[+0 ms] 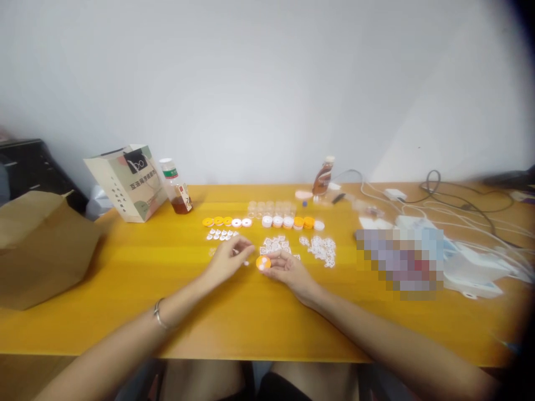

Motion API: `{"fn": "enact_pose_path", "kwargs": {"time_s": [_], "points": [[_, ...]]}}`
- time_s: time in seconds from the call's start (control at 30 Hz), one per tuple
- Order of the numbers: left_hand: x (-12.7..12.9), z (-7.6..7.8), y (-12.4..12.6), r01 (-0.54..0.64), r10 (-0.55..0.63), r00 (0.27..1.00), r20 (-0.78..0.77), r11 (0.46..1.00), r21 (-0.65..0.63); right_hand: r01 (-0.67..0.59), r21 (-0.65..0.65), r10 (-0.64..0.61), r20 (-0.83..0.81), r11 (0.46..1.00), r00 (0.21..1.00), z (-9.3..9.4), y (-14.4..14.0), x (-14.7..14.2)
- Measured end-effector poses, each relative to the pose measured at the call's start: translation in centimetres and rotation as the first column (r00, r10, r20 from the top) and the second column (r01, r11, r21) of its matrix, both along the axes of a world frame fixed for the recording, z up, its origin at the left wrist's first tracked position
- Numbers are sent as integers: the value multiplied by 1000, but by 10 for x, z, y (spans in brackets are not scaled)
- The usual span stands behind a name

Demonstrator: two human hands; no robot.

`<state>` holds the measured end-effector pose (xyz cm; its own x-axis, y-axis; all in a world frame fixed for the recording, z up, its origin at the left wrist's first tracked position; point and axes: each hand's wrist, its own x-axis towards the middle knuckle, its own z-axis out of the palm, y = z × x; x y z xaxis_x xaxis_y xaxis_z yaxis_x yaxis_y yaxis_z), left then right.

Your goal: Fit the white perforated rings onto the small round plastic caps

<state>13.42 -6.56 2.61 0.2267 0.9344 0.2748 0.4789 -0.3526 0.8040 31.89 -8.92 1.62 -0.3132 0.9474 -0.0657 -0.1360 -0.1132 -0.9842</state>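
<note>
**Fitting tiny white bits into an orange cap, mid-table**

Sitting at the yellow table (137, 289), we've got the right hand (288, 269) pinching a small orange cap (263, 262) at its fingertips, held just off or right on the tabletop, hard to tell which. The left hand (228, 259) sits just beside it, fingers curled in like it's gripping something tiny; we honestly can't tell what, too small and blurry.

Looks to us like we're mid-assembly: one cap in hand, a small piece coming to it. Behind the hands there's a row of finished-looking orange and white caps (267, 221), and two scatters of small white pieces (321, 248) nearby.

Next move probably needs a careful lineup of the left fingertips over the cap's opening, with the right hand keeping it level.

Paper bag (127, 181) and drink bottle (178, 189) are well off to the left, cables (455, 206) to the right.
</note>
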Motion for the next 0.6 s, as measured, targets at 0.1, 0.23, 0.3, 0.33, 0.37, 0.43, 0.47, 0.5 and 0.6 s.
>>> {"fn": "enact_pose_path", "kwargs": {"time_s": [0.1,0.23,0.3,0.33,0.37,0.43,0.47,0.5,0.6], "points": [[1,11,29,35,8,979,-204,978,204,3,-8,-3,2,1000,1000,0,0,0],[23,16,72,156,18,914,-404,906,393,-30,-20,30,4,999,1000,0,2,0],[37,14,88,179,52,869,-492,894,411,-44,-33,45,9,998,999,-1,3,1],[43,12,94,182,68,850,-522,893,412,-46,-36,46,8,998,999,-1,3,1],[48,9,99,177,81,838,-540,895,409,-44,-38,45,3,998,999,-2,4,1],[55,5,105,163,94,831,-548,901,402,-39,-42,39,-5,998,999,-3,5,2],[57,4,107,155,97,834,-544,903,400,-38,-45,38,-6,998,999,-3,5,2],[57,3,108,149,100,837,-537,904,400,-39,-48,39,-6,998,999,-4,5,2],[53,6,101,126,110,856,-505,903,411,-42,-54,42,-8,998,999,-4,5,2]]}}
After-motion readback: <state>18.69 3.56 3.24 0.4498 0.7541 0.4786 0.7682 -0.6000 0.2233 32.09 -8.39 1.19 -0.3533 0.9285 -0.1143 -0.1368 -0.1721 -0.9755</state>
